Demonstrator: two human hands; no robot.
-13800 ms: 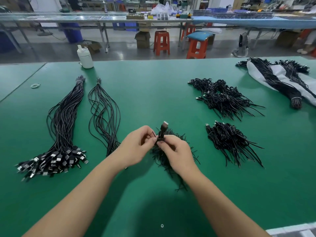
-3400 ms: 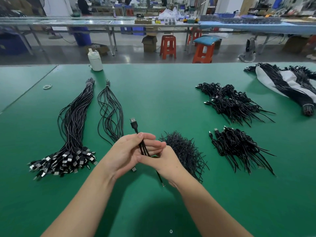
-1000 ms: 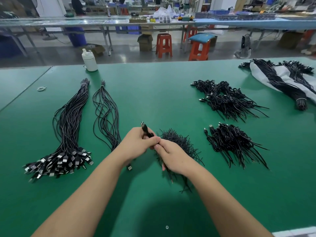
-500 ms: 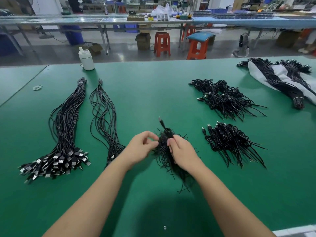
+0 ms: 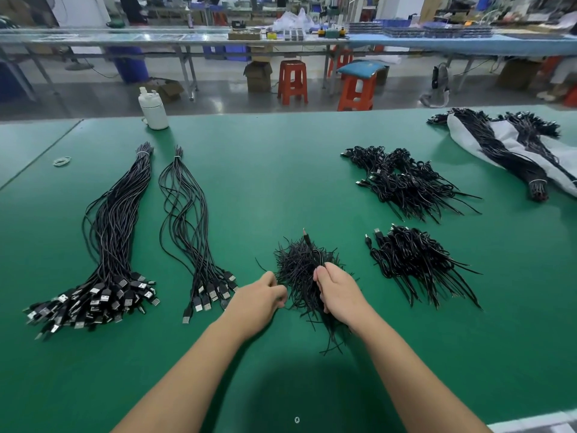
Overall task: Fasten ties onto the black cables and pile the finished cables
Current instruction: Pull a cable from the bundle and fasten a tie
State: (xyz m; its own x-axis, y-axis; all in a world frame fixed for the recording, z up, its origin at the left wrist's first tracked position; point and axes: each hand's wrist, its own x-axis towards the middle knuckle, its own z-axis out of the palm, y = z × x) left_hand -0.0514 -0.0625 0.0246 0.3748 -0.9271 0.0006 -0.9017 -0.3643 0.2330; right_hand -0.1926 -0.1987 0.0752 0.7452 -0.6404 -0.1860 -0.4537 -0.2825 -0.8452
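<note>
Here, a green-matted bench (image 5: 281, 182) fills the foreground; on its left lie a thick bundle of black USB cables (image 5: 103, 245) and, just beside it, a thinner bundle (image 5: 193, 232), each banded at the far end with plugs fanned toward the person; a white bottle (image 5: 153, 109) stands at the far edge, and a loose rubber band (image 5: 61, 160) lies near the left seam. In the middle sits a heap of black ties (image 5: 299, 270); the left hand (image 5: 259, 303) is curled at its edge, pinching a tie, while the right hand (image 5: 338, 295) grips a folded cable against the heap. To the right lie two piles of finished cables, one nearer (image 5: 412, 260) and one farther (image 5: 402, 182); more bundles rest on a white bag (image 5: 512, 145). Beyond the bench, a grey floor holds orange stools (image 5: 292, 81), cardboard boxes (image 5: 257, 75) and long worktables (image 5: 218, 39).
</note>
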